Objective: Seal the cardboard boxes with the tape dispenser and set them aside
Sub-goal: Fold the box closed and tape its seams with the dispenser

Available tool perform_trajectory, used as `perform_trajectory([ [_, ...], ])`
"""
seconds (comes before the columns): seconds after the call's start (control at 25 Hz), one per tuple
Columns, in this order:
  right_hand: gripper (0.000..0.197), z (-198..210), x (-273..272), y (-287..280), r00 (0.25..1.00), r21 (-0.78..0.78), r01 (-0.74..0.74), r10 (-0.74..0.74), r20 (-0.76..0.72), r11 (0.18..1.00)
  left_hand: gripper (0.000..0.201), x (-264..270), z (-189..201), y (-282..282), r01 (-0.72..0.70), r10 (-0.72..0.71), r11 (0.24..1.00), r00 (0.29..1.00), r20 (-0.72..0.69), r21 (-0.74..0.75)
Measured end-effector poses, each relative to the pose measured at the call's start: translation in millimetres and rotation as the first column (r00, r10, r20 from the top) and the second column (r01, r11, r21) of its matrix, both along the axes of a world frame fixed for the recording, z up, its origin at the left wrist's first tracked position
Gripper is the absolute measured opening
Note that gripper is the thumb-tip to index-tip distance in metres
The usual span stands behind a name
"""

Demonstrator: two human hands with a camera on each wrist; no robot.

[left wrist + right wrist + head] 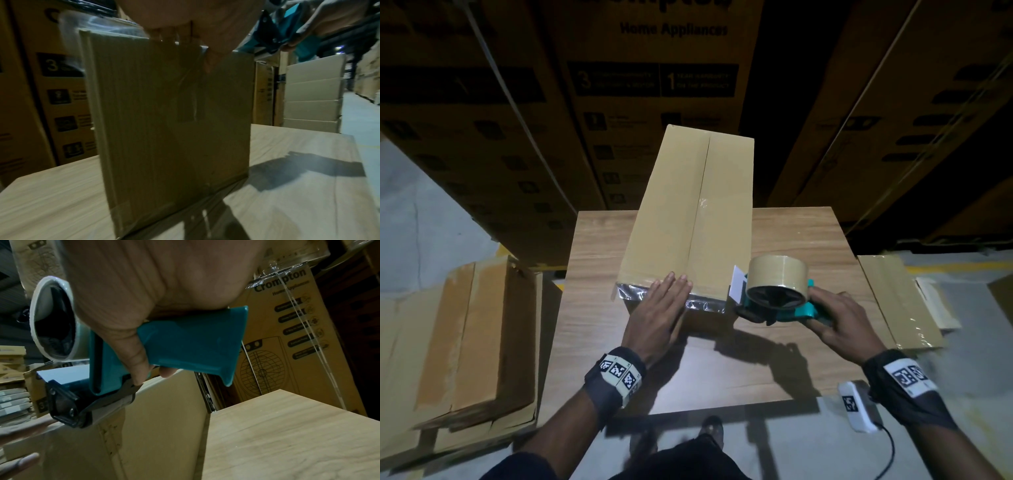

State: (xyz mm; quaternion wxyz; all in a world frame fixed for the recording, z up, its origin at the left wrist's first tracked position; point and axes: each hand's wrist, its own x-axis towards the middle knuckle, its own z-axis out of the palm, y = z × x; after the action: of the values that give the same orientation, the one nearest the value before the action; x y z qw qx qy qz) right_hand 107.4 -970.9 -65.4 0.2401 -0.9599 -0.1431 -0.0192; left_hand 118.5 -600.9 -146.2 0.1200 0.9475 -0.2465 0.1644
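Note:
A long tan cardboard box (688,219) stands on the wooden table (791,240), flaps closed, with clear tape along its near top edge. My left hand (664,301) lies flat on that near edge, fingers straight, pressing down. From the left wrist view the box's near face (170,129) fills the picture, fingers (170,34) over its top rim. My right hand (835,318) grips the teal tape dispenser (774,301) by its handle (191,345), just right of the box's near corner. Its brown tape roll (777,274) faces up.
Flattened and open cardboard boxes (458,342) lie on the left. A taped box (897,301) sits on the floor at the right. Tall printed appliance cartons (654,85) wall off the back. A small white device (859,407) with a cable hangs near my right wrist.

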Motion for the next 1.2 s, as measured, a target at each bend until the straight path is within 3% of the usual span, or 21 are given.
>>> perform_trajectory([
  [0.12, 0.055, -2.5, -0.3, 1.4, 1.0, 0.015, -0.01, 0.01, -0.006, 1.0, 0.055, -1.0, 0.9, -30.2, 0.04, -0.041, 0.999, 0.999, 0.019, 0.03],
  [0.28, 0.054, -3.4, 0.2, -0.7, 1.0, 0.019, 0.001, -0.001, -0.015, 1.0, 0.086, 0.2, 7.6, -65.3, 0.058, -0.051, 0.994, 0.996, -0.075, 0.096],
  [0.52, 0.047, 0.9, -3.7, 0.0, 0.999, 0.083, 0.029, -0.025, -0.045, 0.996, 0.097, 9.4, 9.4, -59.5, 0.103, -0.1, 0.989, 0.994, -0.037, 0.11],
  [0.76, 0.048, 17.0, -14.7, -23.1, 0.998, 0.048, 0.056, -0.055, -0.02, 0.997, 0.099, 10.1, 7.0, -54.6, 0.12, -0.114, 0.988, 0.991, -0.073, 0.093],
  [1.0, 0.042, 42.4, -41.3, -73.8, 0.992, -0.032, 0.117, -0.116, 0.05, 0.993, 0.084, 8.9, 9.7, -54.6, 0.141, -0.137, 0.989, 0.988, -0.07, 0.046],
  [1.2, 0.043, 18.1, -36.5, -78.1, 0.993, -0.074, 0.116, -0.115, 0.011, 0.99, 0.097, 10.0, 5.3, -54.3, 0.125, -0.121, 0.991, 0.988, -0.1, 0.035],
])
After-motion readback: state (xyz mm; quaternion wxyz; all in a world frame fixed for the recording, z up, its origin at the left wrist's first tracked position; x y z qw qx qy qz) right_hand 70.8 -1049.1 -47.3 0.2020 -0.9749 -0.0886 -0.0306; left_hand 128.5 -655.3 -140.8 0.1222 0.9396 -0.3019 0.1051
